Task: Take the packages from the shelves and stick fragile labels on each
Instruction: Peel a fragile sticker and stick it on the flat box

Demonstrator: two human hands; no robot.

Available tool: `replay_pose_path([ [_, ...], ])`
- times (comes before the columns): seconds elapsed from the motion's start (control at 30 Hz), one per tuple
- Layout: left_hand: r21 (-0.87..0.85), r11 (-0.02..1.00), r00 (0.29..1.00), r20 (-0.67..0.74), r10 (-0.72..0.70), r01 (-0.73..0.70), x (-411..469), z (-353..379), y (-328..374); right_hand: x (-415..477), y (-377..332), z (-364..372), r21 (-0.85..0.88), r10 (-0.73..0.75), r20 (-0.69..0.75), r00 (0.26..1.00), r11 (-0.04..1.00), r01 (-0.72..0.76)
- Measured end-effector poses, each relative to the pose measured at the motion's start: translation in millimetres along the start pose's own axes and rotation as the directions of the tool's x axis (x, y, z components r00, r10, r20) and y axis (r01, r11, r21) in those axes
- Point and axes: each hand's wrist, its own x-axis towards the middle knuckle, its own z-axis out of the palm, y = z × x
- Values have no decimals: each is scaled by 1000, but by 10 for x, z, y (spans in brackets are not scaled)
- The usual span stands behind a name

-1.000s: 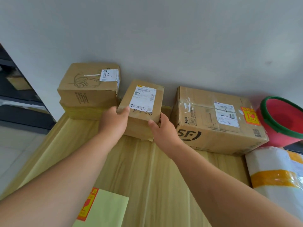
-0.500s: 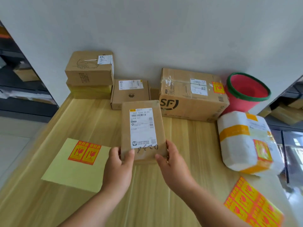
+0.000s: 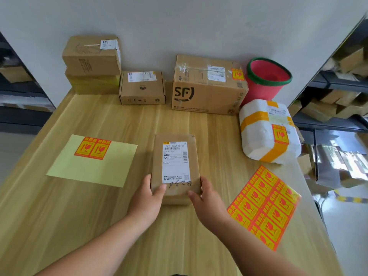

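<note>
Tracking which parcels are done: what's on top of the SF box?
The SF box carries a white shipping label and an orange fragile label on top. Its rear face is out of view.

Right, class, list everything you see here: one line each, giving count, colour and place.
flat package: one, brown, table centre
SF box: one, brown, back, fragile-labelled
Huawei box: one, brown, left of it
stacked boxes: two, brown, back left
white parcel: one, orange-taped, right
bucket: one, red, back right
backing sheet: one, pale yellow, two labels, left
full label sheet: one, orange-yellow, front right
table: one, light wood
shelves: dark, both sides
left hand: grips package's left edge
right hand: grips package's right edge
</note>
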Motion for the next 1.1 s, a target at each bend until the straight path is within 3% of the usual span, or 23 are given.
replay_pose_path([
  [0.17,80,997,998,65,-17,12,11,-47,-63,-30,56,104,-72,46,-14,999,996,-46],
  [0.23,116,993,998,69,0,-8,45,-126,-63,-6,1,137,-128,32,-85,996,991,-43],
  [0.33,203,977,998,-2,64,-62,132,-370,-43,15,-267,193,-265,-112,-178,978,962,61],
  [0.43,384,914,981,-86,174,-128,278,-781,-89,68,-698,362,-395,-305,-128,944,888,233],
  [0.53,509,846,962,-112,250,-160,487,-1279,-235,218,-1143,685,-382,-379,-63,923,864,328],
  [0.77,695,707,981,-11,192,-130,1093,-2153,-613,856,-1634,1442,-435,-175,39,984,883,174],
  [1.1,776,596,965,261,-4,-207,1752,-2293,-1084,1592,-1503,1974,-505,121,34,992,859,-87],
])
